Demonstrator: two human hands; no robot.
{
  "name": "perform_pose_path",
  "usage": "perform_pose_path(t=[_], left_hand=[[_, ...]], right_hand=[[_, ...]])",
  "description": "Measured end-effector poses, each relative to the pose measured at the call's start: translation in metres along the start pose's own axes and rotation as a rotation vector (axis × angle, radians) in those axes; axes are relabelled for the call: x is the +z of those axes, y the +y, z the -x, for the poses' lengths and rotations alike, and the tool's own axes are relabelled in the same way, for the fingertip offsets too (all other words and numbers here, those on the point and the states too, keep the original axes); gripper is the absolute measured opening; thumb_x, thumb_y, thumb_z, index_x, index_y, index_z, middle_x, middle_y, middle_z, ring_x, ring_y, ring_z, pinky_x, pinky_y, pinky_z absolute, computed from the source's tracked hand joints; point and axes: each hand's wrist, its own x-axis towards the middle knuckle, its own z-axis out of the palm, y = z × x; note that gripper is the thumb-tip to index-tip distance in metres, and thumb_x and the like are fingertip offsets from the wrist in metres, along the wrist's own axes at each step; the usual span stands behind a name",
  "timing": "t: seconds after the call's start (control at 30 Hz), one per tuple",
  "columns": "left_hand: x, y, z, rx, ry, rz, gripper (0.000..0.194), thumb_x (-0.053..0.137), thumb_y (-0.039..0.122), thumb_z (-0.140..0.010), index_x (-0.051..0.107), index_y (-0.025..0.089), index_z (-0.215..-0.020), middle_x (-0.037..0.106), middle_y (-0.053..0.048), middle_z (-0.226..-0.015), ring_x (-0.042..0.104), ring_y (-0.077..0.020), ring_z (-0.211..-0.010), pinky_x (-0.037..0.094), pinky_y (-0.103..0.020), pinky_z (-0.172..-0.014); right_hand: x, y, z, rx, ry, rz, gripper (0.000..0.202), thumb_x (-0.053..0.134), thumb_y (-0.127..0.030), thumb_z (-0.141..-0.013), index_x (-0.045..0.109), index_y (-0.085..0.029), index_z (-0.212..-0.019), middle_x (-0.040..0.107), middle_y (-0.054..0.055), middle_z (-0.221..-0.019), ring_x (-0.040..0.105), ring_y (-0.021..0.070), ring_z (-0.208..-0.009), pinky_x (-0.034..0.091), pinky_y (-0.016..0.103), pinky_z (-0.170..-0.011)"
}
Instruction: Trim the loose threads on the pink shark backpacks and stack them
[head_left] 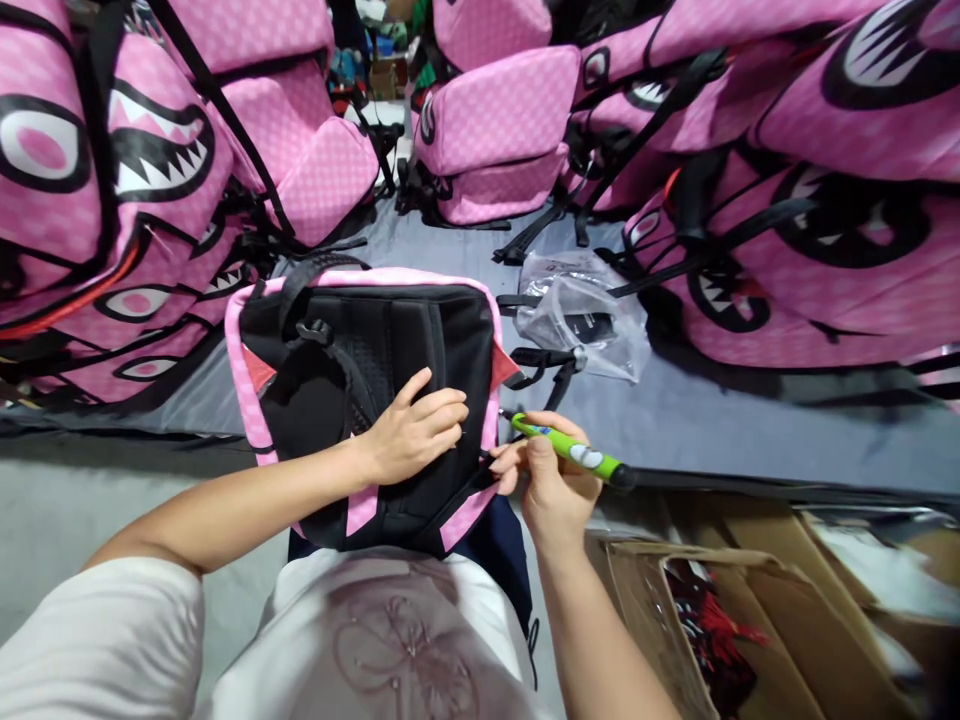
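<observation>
A pink-edged black backpack (405,330) lies with its back panel and shoulder straps upward, at the near edge of the table against my body. My left hand (424,430) rests flat on the black padded panel, its fingers stretched out. Beside the bag's right edge, my right hand (559,480) is closed around a bright green pen-shaped tool (577,450) with a black end. The tool's thin tip points at the pink side of the bag. Fingers of the same hand touch the strap near the lower right corner.
Pink shark-face backpacks are piled at the left (150,230), at the back (495,120) and at the right (810,250). A clear plastic bag (622,345) lies on the grey table (712,430). Below right stands an open cardboard box (780,610) with red and black items.
</observation>
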Motion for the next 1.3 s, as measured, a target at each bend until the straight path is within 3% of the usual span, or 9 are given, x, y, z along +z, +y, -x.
perform_pose_path(t=[0.1, 0.23, 0.37, 0.6, 0.87, 1.3], left_hand=[[0.000, 0.004, -0.001, -0.016, -0.003, 0.005, 0.008, 0.060, 0.019, -0.093, 0.062, 0.015, -0.086, 0.071, -0.004, -0.103, 0.061, -0.0171, -0.119, 0.015, -0.048, -0.127], [0.007, 0.014, -0.004, -0.011, -0.042, 0.082, 0.007, 0.058, 0.015, -0.093, 0.063, 0.016, -0.090, 0.070, -0.005, -0.111, 0.056, -0.0180, -0.126, 0.019, -0.051, -0.126], [0.017, 0.024, -0.005, -0.008, -0.045, 0.113, 0.009, 0.056, 0.015, -0.093, 0.064, 0.019, -0.094, 0.066, -0.005, -0.121, 0.049, -0.0176, -0.133, 0.027, -0.048, -0.125], [0.022, 0.023, -0.010, -0.055, 0.061, 0.071, 0.007, 0.060, 0.021, -0.091, 0.062, 0.017, -0.086, 0.059, -0.008, -0.132, 0.040, -0.0247, -0.139, 0.037, -0.048, -0.119], [0.025, 0.024, -0.007, -0.072, 0.019, 0.052, 0.008, 0.057, 0.022, -0.092, 0.063, 0.018, -0.088, 0.059, -0.008, -0.133, 0.042, -0.0233, -0.138, 0.037, -0.050, -0.120], [0.024, 0.024, -0.011, -0.063, 0.051, 0.004, 0.009, 0.058, 0.021, -0.092, 0.062, 0.018, -0.085, 0.060, -0.006, -0.129, 0.045, -0.0229, -0.134, 0.041, -0.046, -0.117]], right_hand=[[0.002, 0.001, 0.004, -0.137, 0.087, 0.132, 0.036, 0.061, -0.054, -0.089, 0.062, -0.021, -0.103, 0.064, -0.002, -0.056, 0.056, 0.0145, -0.038, 0.040, 0.025, -0.035], [-0.001, 0.003, 0.005, -0.287, 0.141, 0.440, 0.026, 0.060, -0.043, -0.091, 0.066, -0.020, -0.082, 0.067, 0.001, -0.065, 0.058, 0.0139, -0.046, 0.048, 0.028, -0.046], [-0.004, 0.005, 0.005, -0.363, 0.149, 0.651, 0.029, 0.057, -0.042, -0.092, 0.066, -0.020, -0.076, 0.070, 0.003, -0.071, 0.062, 0.0151, -0.053, 0.052, 0.029, -0.053], [-0.006, 0.014, 0.002, -0.388, 0.139, 0.681, 0.030, 0.054, -0.040, -0.095, 0.066, -0.019, -0.077, 0.072, 0.004, -0.073, 0.063, 0.0143, -0.054, 0.052, 0.027, -0.054], [-0.008, 0.021, 0.001, -0.407, 0.129, 0.724, 0.033, 0.054, -0.043, -0.095, 0.067, -0.020, -0.076, 0.073, 0.006, -0.075, 0.067, 0.0167, -0.059, 0.055, 0.030, -0.058], [-0.004, 0.015, -0.003, -0.431, 0.087, 0.752, 0.029, 0.056, -0.041, -0.095, 0.066, -0.020, -0.076, 0.074, 0.005, -0.076, 0.067, 0.0159, -0.058, 0.054, 0.028, -0.058]])
